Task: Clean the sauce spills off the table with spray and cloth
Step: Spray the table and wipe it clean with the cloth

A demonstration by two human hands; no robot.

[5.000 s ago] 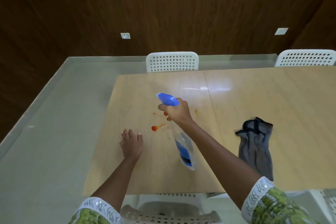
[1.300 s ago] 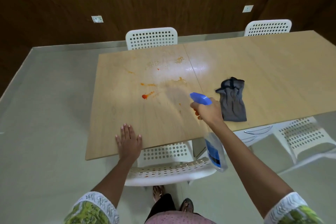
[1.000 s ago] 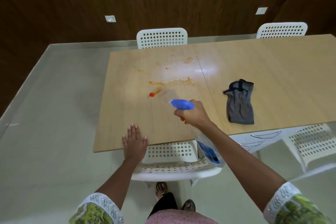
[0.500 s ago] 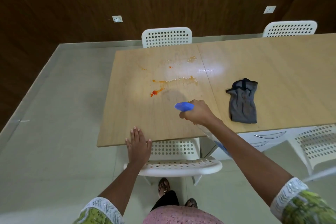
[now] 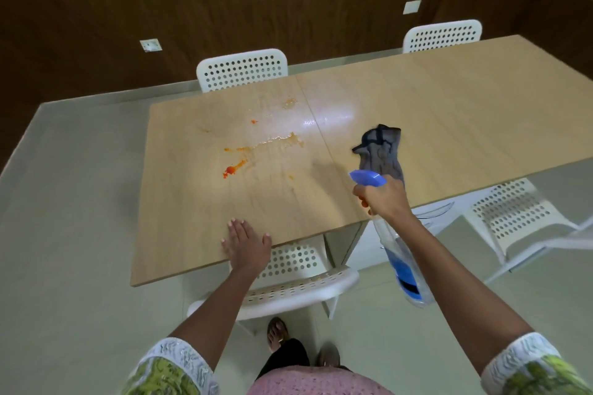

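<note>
Red-orange sauce spills (image 5: 236, 167) streak the left half of the light wooden table (image 5: 449, 112), with wet smears (image 5: 282, 142) beyond them. My right hand (image 5: 383, 199) grips a clear spray bottle (image 5: 402, 261) with a blue nozzle (image 5: 366, 177), held over the table's near edge; the nozzle points left toward the spills. A crumpled grey cloth (image 5: 382, 152) lies on the table just beyond that hand. My left hand (image 5: 246, 245) rests flat with fingers spread on the near edge of the table.
A white perforated chair (image 5: 288, 282) is tucked under the near edge in front of me. Two more white chairs (image 5: 242, 69) (image 5: 442, 34) stand at the far side, another (image 5: 513, 218) at the right. A dark wooden wall stands behind. My feet show on the pale floor.
My right hand with the spray bottle has moved right, from in front of the spills to in front of the cloth. My left hand stays on the table's near edge.
</note>
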